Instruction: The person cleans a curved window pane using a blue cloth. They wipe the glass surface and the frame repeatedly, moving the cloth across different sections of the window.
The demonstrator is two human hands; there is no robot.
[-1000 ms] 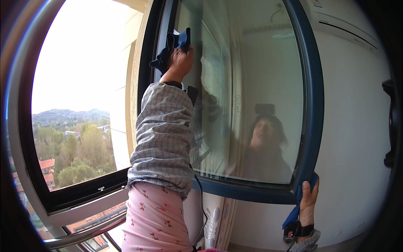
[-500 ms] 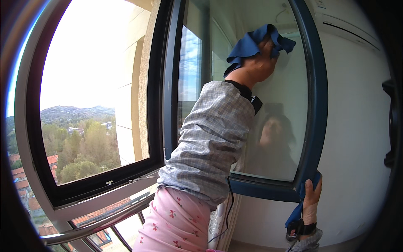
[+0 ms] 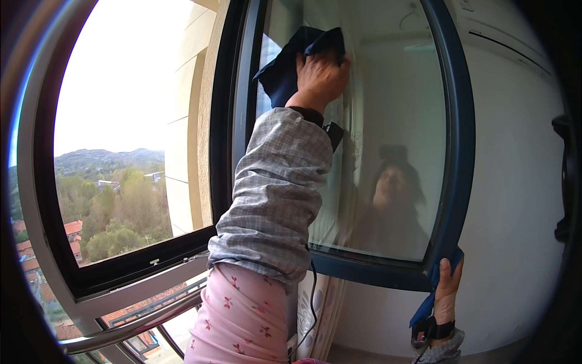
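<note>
My left hand (image 3: 321,76) presses a dark blue cloth (image 3: 285,70) against the upper left of the window glass (image 3: 400,103), its fingers partly sunk in the folds. A grey checked sleeve cover (image 3: 273,176) over a pink sleeve runs up that arm. Down at the sash's lower right corner, my right hand (image 3: 448,279) grips the blue window frame (image 3: 458,182). A second blue cloth (image 3: 422,309) is between that hand and the frame and hangs below it. The fingers behind the corner are hidden.
The fixed window frame (image 3: 73,276) at left opens onto trees and rooftops far below. A metal railing (image 3: 133,330) runs along the lower left. A patterned curtain (image 3: 315,309) hangs below the sash. An air conditioner (image 3: 509,48) is on the wall at upper right.
My left hand and its cloth have slid left across the glass, from the upper right part towards the sash's left side. The right hand stays on the frame corner.
</note>
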